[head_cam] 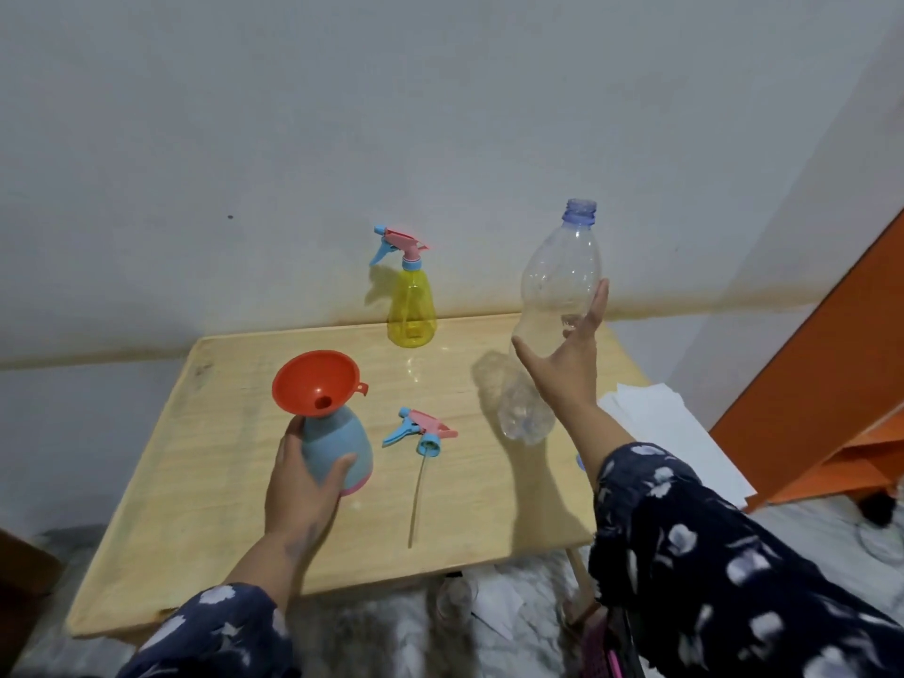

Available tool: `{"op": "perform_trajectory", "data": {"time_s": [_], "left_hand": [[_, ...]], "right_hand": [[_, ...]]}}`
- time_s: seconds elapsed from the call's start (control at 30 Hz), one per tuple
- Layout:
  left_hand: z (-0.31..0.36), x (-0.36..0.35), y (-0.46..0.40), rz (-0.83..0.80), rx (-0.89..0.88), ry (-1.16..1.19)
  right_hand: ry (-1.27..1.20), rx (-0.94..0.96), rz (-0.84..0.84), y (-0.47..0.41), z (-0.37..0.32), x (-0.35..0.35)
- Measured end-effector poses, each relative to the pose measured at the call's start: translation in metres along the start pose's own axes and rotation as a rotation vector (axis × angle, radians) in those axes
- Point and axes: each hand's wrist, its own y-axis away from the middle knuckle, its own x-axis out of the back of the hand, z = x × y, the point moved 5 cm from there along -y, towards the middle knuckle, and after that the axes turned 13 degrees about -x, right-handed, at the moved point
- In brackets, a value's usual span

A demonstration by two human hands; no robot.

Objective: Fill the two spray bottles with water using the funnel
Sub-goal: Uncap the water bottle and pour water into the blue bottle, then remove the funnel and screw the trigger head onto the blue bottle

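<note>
left hand (pixel 303 486) low in the centre-left of the frame, fingers and thumb wrapped round the blue spray bottle (pixel 337 447), holding it upright on the wooden table (pixel 205 482) — and the orange funnel (pixel 315 386) is already seated in its neck, bowl tipped a little toward the camera. right hand (pixel 562 354) up at centre-right, palm against the clear plastic bottle (pixel 553 315), thumb and fingers spread around its side; the cap is off, and i can't tell how much water is in it. that bottle's long axis runs bottom-to-top, leaning slightly right, with the open mouth at the upper end — well away from the funnel. so the pour hinges on this: the funnel lies down and to the left of the bottle's mouth, and the mouth has to swing over and tip that way. the right hand carries it, the left just steadies. the loose sprayer head (pixel 420 433) lies between the two hands, its tube trailing toward the bottom. the yellow spray bottle (pixel 411 305) stands at the far edge, sprayer on.
</note>
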Motion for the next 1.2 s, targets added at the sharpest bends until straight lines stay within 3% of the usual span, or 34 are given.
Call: {"op": "perform_trajectory", "data": {"time_s": [0.5, 0.77, 1.07, 1.2], "left_hand": [[-0.003, 0.0, 0.0, 0.001, 0.007, 0.025], [0.004, 0.001, -0.001, -0.022, 0.013, -0.01], [0.005, 0.006, -0.002, -0.05, -0.015, 0.068], [0.002, 0.004, 0.0, -0.071, -0.018, 0.114]], "right_hand": [[-0.018, -0.068, 0.027, -0.012, 0.022, -0.003], [0.212, -0.125, -0.025, 0.062, 0.036, -0.008], [-0.005, -0.01, -0.573, 0.15, -0.04, -0.086], [-0.056, -0.01, -0.655, 0.161, -0.073, -0.119]]}}
